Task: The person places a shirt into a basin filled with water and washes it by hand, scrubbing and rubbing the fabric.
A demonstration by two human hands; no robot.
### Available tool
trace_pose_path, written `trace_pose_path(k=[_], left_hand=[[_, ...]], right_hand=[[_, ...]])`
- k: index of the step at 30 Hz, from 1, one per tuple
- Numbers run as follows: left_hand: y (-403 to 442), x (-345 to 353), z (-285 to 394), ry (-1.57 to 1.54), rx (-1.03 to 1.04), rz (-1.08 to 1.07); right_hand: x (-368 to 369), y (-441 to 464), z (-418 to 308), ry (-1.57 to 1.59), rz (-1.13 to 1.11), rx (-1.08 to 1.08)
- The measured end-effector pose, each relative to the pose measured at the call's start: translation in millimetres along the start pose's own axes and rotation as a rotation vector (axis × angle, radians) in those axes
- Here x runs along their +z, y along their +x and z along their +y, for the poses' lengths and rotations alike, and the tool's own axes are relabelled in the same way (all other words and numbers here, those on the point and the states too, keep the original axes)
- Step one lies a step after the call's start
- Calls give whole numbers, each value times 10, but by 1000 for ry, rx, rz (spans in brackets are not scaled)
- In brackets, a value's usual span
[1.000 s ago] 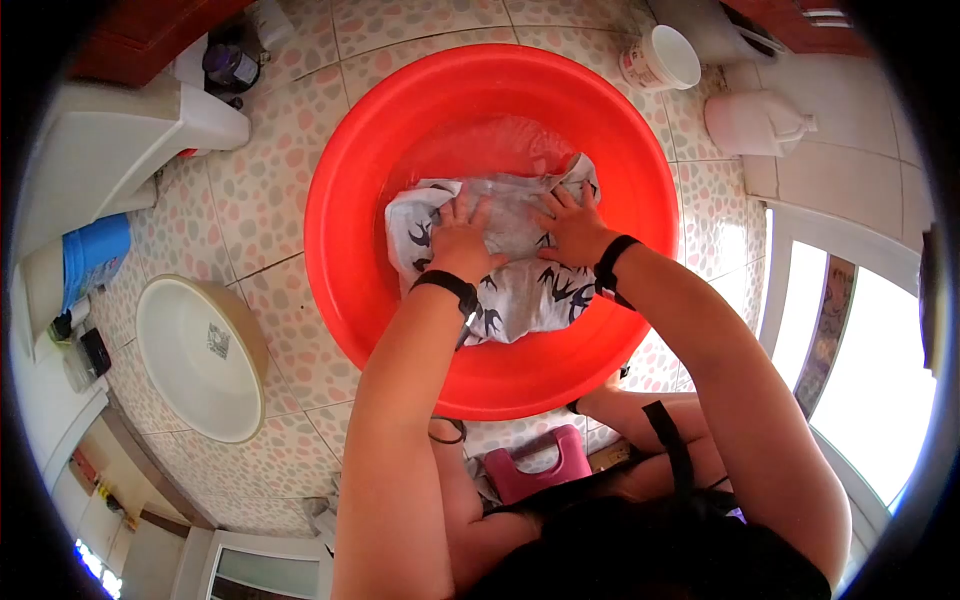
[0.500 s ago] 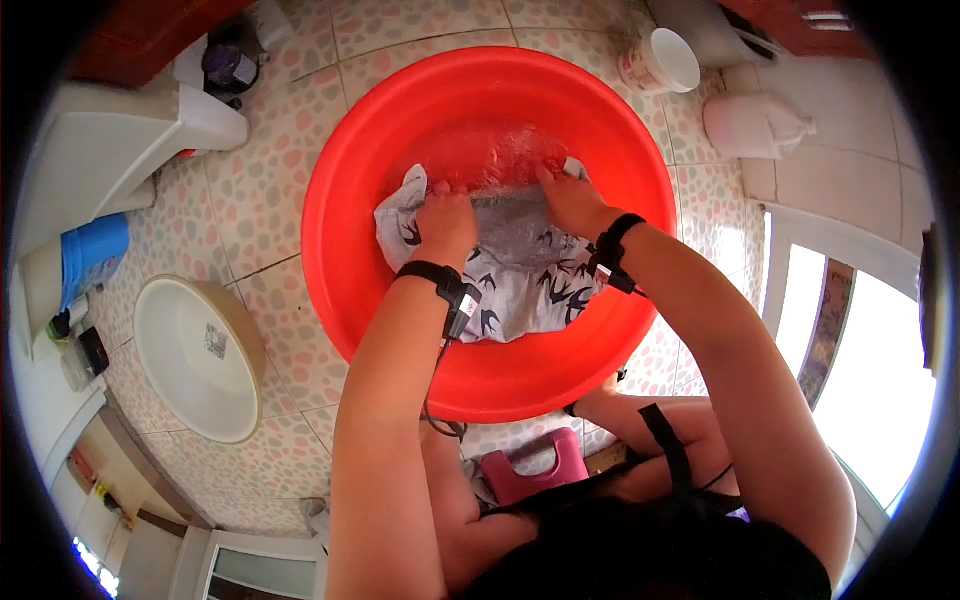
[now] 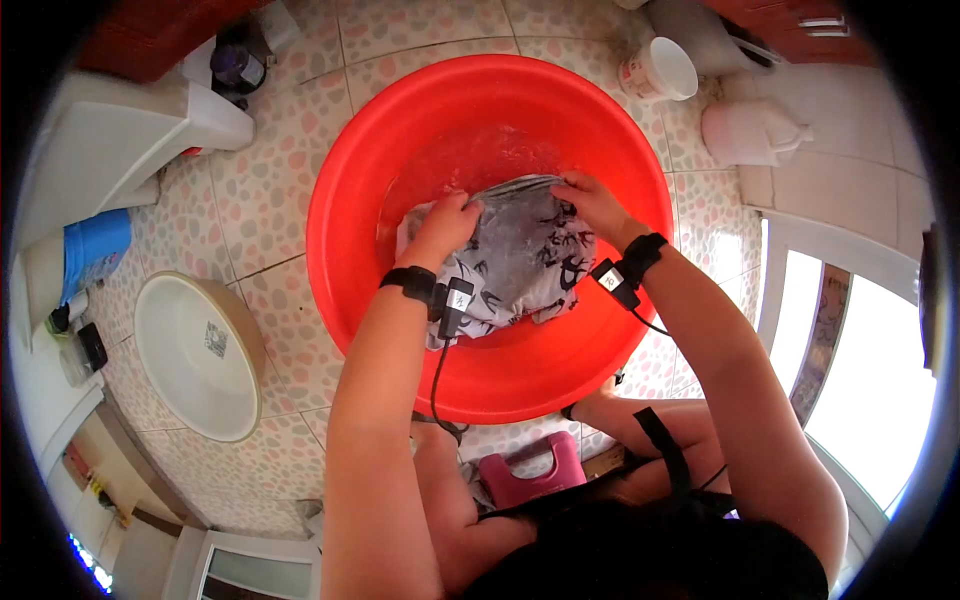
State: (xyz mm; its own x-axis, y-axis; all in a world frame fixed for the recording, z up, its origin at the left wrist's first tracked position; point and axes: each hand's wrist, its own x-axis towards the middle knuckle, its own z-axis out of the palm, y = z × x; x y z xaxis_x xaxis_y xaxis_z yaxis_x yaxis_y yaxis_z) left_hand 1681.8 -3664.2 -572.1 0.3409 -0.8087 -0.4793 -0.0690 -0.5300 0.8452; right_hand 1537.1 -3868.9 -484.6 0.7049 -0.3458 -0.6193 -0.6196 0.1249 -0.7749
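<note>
Pale-grey cloth with black bird prints (image 3: 522, 252), in round red plastic tub (image 3: 345, 205) | runs from fingers toward tub's near rim, long axis unclear | left hand (image 3: 446, 224) (tub's left) and right hand (image 3: 597, 208) (tub's right) equally near, fingers clamped on cloth's far edge

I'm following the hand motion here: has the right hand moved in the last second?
Yes. Against the red tub, the right hand has shifted slightly rightward and toward the tub's far side, and now holds the cloth.

Left fingers (image 3: 466, 208) and right fingers (image 3: 574, 187) grip cloth (image 3: 515, 250) (bird-printed) — inside a red tub (image 3: 520, 380).
</note>
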Motion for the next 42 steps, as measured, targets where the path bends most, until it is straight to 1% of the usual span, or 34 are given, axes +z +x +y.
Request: trace_pose_path(k=[1,3,4,6,7,9,10,12,13,14,15,16,17,18,19,20,21,22,23,24,26,27,28,29,30,32,33,34,36,37,38,40,41,42], left_hand=[[-103,-42,202,1,5,3],[-377,-79,651,-59,-210,206],[-452,-112,807,-59,-207,207],[-539,-152,1016,-170,-468,225],[-487,-62,916,-171,-462,229],[-323,175,617,-893,-485,154],[-376,210,708,-894,-479,156],[-529,397,930,-1438,-442,100],[-439,664,876,-1347,-408,262],[-366,889,790,-1247,-372,418],[-477,841,952,-1023,-352,332],[-534,795,1014,-1018,-348,325],[-563,729,1044,-899,-289,324],[-564,659,1048,-788,-227,328],[-514,604,869,-947,-268,267],[-548,612,901,-953,-265,275],[-607,629,979,-1104,-310,270],[-661,613,1110,-1247,-357,261],[-705,655,1277,-1151,-426,318],[-642,648,1278,-1235,-359,229],[-623,535,1182,-1072,-397,267],[-603,524,1083,-1089,-392,272],[-604,546,941,-1361,-379,192],[-580,573,822,-1624,-355,108],[-588,570,913,-1617,-353,113],[-626,662,1201,-1203,-402,336],[-521,677,1037,-1040,-347,401],[-455,614,850,-1054,-341,400],[-478,469,515,-1254,-237,-92],[-518,575,777,-1279,-294,354],[-448,651,861,-1248,-272,472],[-773,425,1370,-1189,-421,305],[-766,371,1326,-1194,-418,306],[-749,290,1239,-1220,-401,285]], right_hand=[[43,-34,-24,-2,2,-5],[156,-106,-58,441,62,103],[203,-147,-54,439,63,100],[312,-246,-34,349,17,6],[415,-354,-99,346,17,0],[649,-574,-260,-72,38,0],[765,-657,-356,-75,38,-5],[955,-765,-512,-540,152,-137],[989,-670,-401,-441,272,-117],[946,-566,-384,-433,283,-118],[868,-435,-397,-261,410,-35],[829,-360,-355,-91,534,47],[881,-222,-39,-71,541,-81],[985,-400,-174,-223,530,-17],[1068,-681,-446,-342,387,-114],[1132,-862,-623,-454,236,-206],[1145,-840,-552,-475,301,-233],[1073,-719,-535,-466,299,-236],[940,-548,-534,-315,406,-143],[887,-467,-541,-167,510,-49],[1002,-471,-452,-124,530,-81],[1110,-638,-487,-283,426,-211],[1177,-751,-491,-432,318,-332],[1146,-701,-404,-474,327,-340],[1112,-689,-571,-466,326,-345],[1028,-756,-986,-42,347,25],[1105,-801,-953,83,328,-45],[1120,-728,-590,-405,354,-598],[1251,-774,-500,-451,261,-455],[1215,-858,-736,-782,324,-322],[1131,-697,-688,-772,328,-332],[937,-360,-469,-403,471,-30],[1023,-442,-468,-342,474,-198],[1093,-616,-518,-381,421,-251]])
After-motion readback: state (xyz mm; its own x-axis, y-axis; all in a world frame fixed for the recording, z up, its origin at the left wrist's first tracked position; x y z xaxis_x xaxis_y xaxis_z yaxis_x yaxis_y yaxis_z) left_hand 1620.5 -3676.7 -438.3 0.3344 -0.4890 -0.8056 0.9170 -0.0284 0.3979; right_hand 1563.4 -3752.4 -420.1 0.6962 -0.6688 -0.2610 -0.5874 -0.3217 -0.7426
